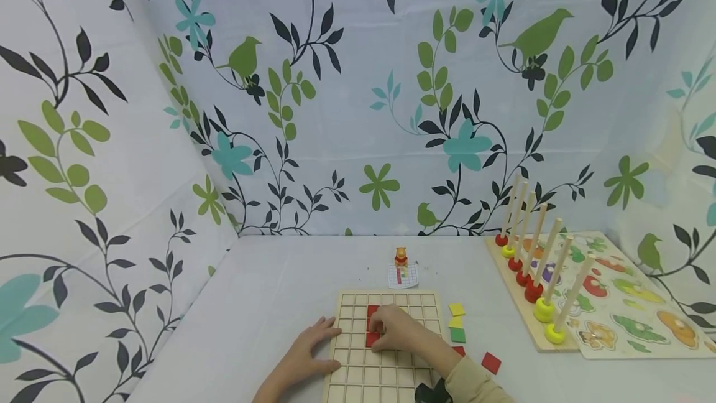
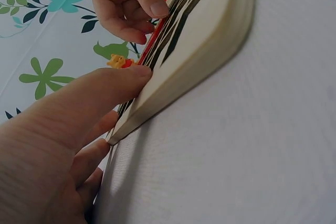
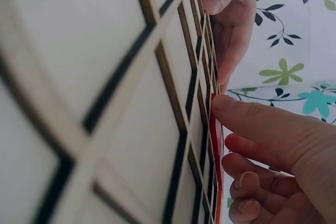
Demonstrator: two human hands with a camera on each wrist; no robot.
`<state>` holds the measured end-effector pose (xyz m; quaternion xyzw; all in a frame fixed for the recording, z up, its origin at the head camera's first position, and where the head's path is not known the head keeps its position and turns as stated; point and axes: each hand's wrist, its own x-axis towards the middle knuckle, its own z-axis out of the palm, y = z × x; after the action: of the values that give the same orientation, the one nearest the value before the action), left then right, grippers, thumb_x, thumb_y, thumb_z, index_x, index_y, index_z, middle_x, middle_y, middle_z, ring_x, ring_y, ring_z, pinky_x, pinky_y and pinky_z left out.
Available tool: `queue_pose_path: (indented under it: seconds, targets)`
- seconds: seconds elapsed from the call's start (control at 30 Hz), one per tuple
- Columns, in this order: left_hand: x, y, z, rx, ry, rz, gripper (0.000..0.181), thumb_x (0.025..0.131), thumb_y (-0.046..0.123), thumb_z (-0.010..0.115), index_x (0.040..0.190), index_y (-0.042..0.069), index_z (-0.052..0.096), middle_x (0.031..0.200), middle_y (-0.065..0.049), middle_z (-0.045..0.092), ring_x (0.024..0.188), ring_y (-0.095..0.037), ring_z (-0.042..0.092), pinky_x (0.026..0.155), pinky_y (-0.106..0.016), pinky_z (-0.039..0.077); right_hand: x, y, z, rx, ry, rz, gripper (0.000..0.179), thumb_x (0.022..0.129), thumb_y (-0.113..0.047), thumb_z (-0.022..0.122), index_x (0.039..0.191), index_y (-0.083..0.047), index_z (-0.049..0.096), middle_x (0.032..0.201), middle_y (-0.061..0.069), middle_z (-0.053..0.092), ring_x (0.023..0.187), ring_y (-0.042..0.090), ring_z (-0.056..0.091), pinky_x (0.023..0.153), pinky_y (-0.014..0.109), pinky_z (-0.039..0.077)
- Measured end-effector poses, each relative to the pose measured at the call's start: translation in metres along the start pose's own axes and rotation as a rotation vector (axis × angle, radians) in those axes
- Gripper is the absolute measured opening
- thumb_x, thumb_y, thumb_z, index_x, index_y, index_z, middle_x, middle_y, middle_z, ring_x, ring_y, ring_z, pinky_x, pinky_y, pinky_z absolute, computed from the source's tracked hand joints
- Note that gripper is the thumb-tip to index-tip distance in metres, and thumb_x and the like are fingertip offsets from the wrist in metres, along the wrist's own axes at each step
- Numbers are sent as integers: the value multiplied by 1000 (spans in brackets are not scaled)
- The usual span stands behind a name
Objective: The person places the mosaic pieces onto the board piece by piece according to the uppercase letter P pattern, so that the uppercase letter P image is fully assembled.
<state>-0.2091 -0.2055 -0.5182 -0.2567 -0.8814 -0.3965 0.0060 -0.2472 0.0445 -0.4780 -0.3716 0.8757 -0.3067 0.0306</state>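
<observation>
A pale wooden grid board (image 1: 353,375) lies on the white table. Several red square tiles (image 1: 372,310) sit in a column of its cells. My right hand (image 1: 399,329) is over that column, fingers bent. In the right wrist view its thumb (image 3: 247,109) touches a red tile (image 3: 215,129) lying in the grid; no lifted tile shows between the fingers. My left hand (image 1: 306,351) rests at the board's left edge, fingers spread. Up close in the left wrist view, the left thumb (image 2: 100,90) lies on the board's rim, with the other fingers against its side.
Yellow tiles (image 1: 456,310), a green tile (image 1: 457,335) and red tiles (image 1: 491,363) lie right of the board. Behind it are a printed grid card (image 1: 411,275) and a small bear figure (image 1: 401,257). Farther right stand a peg rack (image 1: 517,303) and a vegetable puzzle board (image 1: 632,310).
</observation>
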Motion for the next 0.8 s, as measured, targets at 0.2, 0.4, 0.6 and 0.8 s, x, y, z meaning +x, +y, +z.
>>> queue_pose_path:
  seconds: [0.2, 0.4, 0.6, 0.8]
  targets:
    - [1, -1, 1, -2, -3, 6, 56, 72, 36, 72, 118, 9, 56, 133, -16, 41, 126, -40, 25, 96, -61, 16, -5, 1, -7, 44, 8, 44, 20, 69, -19, 78, 80, -10, 65, 75, -10, 57, 65, 3, 48, 57, 19, 43]
    - [2, -1, 1, -4, -12, 3, 56, 73, 36, 72, 119, 9, 56, 133, -17, 41, 126, -40, 24, 97, -61, 15, -16, 3, -23, 74, 63, 21, 20, 72, -15, 75, 87, -6, 66, 83, -3, 61, 70, 10, 52, 59, 21, 45]
    - [0, 0, 1, -3, -18, -17, 57, 72, 37, 72, 119, 9, 55, 134, -18, 40, 126, -41, 23, 97, -61, 14, -34, 7, -47, 46, 136, 40, 23, 75, -14, 72, 93, -3, 66, 87, 4, 63, 63, 11, 48, 53, 21, 43]
    - [0, 3, 0, -6, -19, -38, 57, 72, 37, 72, 120, 10, 55, 134, -18, 39, 126, -41, 22, 97, -62, 13, -55, 16, -78, -45, 227, 54, 23, 74, -15, 73, 94, -6, 66, 86, 1, 62, 58, 8, 43, 48, 20, 39]
